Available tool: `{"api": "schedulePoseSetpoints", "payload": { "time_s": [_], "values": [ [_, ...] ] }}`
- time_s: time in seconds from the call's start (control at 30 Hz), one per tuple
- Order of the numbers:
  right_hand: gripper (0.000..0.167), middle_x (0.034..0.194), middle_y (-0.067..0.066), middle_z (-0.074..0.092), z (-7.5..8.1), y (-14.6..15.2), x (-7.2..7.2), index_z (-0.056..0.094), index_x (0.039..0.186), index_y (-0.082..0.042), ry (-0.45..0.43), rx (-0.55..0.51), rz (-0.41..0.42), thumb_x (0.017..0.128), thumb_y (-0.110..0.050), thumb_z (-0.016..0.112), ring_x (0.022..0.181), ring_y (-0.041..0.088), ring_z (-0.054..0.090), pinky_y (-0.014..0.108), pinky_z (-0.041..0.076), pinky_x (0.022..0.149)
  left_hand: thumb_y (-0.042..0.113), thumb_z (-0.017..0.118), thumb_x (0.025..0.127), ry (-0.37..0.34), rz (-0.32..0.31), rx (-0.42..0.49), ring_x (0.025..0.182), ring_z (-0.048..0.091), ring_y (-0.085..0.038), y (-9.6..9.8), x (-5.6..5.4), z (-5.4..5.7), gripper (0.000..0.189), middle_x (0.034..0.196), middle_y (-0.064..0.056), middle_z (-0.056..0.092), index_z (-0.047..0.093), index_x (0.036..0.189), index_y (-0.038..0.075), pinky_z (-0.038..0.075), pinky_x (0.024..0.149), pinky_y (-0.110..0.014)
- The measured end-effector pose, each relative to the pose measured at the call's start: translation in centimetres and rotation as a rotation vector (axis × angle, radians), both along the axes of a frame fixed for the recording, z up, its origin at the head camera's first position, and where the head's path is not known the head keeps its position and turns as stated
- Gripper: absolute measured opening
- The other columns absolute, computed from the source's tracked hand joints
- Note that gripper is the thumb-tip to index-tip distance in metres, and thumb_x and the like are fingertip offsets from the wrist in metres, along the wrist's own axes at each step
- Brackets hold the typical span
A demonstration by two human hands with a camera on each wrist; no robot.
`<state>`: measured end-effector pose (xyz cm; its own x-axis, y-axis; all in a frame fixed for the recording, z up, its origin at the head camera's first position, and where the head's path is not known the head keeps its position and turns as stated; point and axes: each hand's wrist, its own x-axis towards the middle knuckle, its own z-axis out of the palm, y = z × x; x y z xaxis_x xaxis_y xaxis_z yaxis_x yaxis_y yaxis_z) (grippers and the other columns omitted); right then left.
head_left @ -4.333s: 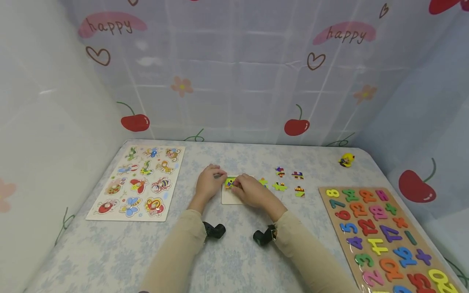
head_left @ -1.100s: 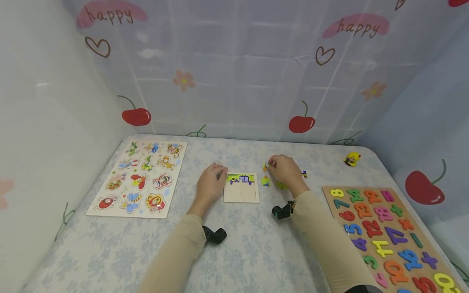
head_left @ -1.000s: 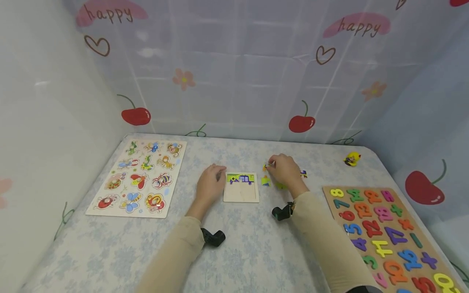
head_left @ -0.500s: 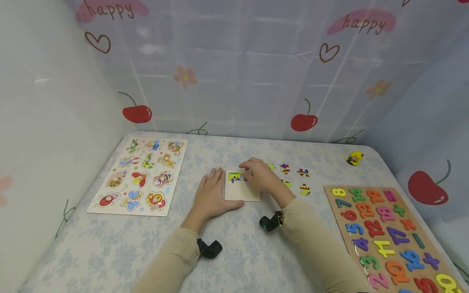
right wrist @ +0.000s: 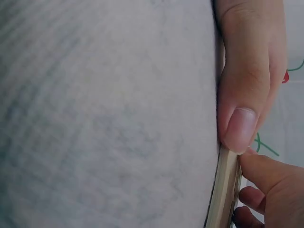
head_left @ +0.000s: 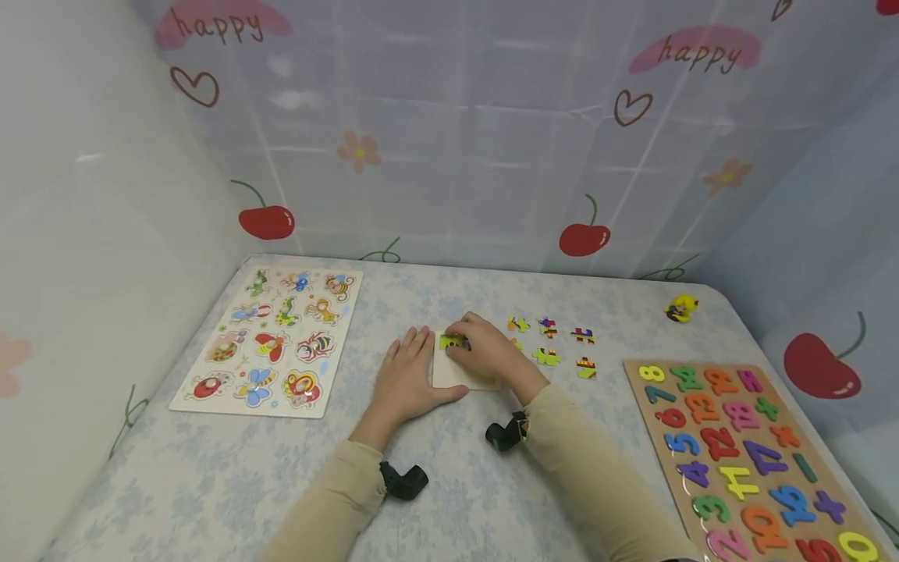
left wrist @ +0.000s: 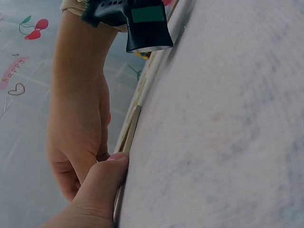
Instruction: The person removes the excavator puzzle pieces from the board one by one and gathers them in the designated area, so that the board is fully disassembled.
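Observation:
A small, light wooden puzzle tray (head_left: 449, 376) lies mid-table, with green picture pieces (head_left: 449, 342) along its far side. My left hand (head_left: 403, 382) lies flat to its left, fingers straight and spread, thumb along the near edge. In the left wrist view, that thumb (left wrist: 107, 178) rests at the tray's side. My right hand (head_left: 488, 350) bends over the tray, fingers curled down, thumb and fingertips at the picture pieces. I cannot tell whether it pinches one, as the hand covers that spot. Several loose jigsaw pieces (head_left: 547, 357) lie right of the tray.
An insect picture board (head_left: 277, 336) lies at the left. To the right is a brown board of colourful numbers (head_left: 744, 453). A small yellow figurine (head_left: 681, 307) stands at the back right. Patterned curtains (head_left: 449, 172) rise behind the table.
My right hand has gone from the loose pieces back left onto the tray. My left hand has spread its fingers and set its thumb along the tray's near edge.

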<state>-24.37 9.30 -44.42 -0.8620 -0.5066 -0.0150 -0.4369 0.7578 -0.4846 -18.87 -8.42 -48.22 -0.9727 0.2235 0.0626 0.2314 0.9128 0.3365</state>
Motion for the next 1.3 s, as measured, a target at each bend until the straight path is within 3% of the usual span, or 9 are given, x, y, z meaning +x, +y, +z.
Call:
{"api": "schedulePoseSetpoints", "payload": {
  "time_s": [0.23, 0.6, 0.7, 0.93, 1.3],
  "values": [
    [0.030, 0.115, 0.000, 0.058, -0.08, -0.08, 0.07, 0.067, 0.122, -0.017, -0.012, -0.017, 0.020, 0.095, -0.031, 0.068, 0.099, 0.013, 0.056, 0.034, 0.051, 0.089, 0.091, 0.050, 0.071, 0.002, 0.003, 0.004, 0.156, 0.013, -0.024, -0.15, 0.13, -0.06, 0.122, 0.166, -0.005, 0.021, 0.023, 0.159, 0.010, 0.011, 0.127, -0.047],
    [0.042, 0.121, 0.003, 0.056, 0.10, -0.31, 0.15, 0.061, 0.130, -0.015, -0.040, 0.006, 0.022, 0.093, -0.034, 0.070, 0.108, 0.018, 0.058, 0.037, 0.050, 0.098, 0.089, 0.052, 0.072, -0.002, 0.003, 0.014, 0.156, 0.014, -0.023, -0.22, 0.24, 0.12, 0.121, 0.166, -0.005, 0.022, 0.023, 0.158, 0.009, 0.011, 0.127, -0.046],
    [0.040, 0.119, 0.002, 0.056, 0.14, -0.40, 0.02, 0.061, 0.129, -0.014, -0.054, 0.008, 0.014, 0.094, -0.033, 0.069, 0.104, 0.016, 0.057, 0.035, 0.050, 0.094, 0.089, 0.052, 0.072, -0.005, 0.001, 0.015, 0.156, 0.014, -0.023, -0.20, 0.21, 0.19, 0.121, 0.166, -0.005, 0.022, 0.023, 0.158, 0.009, 0.011, 0.127, -0.046],
    [0.033, 0.094, 0.004, 0.055, 0.35, -0.84, -0.67, 0.058, 0.122, -0.009, -0.121, 0.008, 0.018, 0.095, -0.025, 0.068, 0.081, 0.016, 0.048, 0.029, 0.042, 0.071, 0.088, 0.054, 0.072, 0.001, 0.005, 0.015, 0.155, 0.015, -0.023, -0.13, 0.14, 0.18, 0.121, 0.166, -0.006, 0.023, 0.025, 0.158, 0.009, 0.011, 0.127, -0.045],
    [0.028, 0.100, 0.005, 0.049, 0.71, -0.62, -0.82, 0.051, 0.118, -0.011, -0.158, 0.027, 0.043, 0.097, -0.024, 0.065, 0.091, 0.019, 0.044, 0.032, 0.039, 0.080, 0.089, 0.053, 0.072, 0.004, -0.008, 0.003, 0.155, 0.015, -0.024, -0.02, 0.18, 0.17, 0.121, 0.165, -0.007, 0.023, 0.025, 0.158, 0.009, 0.011, 0.127, -0.046]
  ]
}}
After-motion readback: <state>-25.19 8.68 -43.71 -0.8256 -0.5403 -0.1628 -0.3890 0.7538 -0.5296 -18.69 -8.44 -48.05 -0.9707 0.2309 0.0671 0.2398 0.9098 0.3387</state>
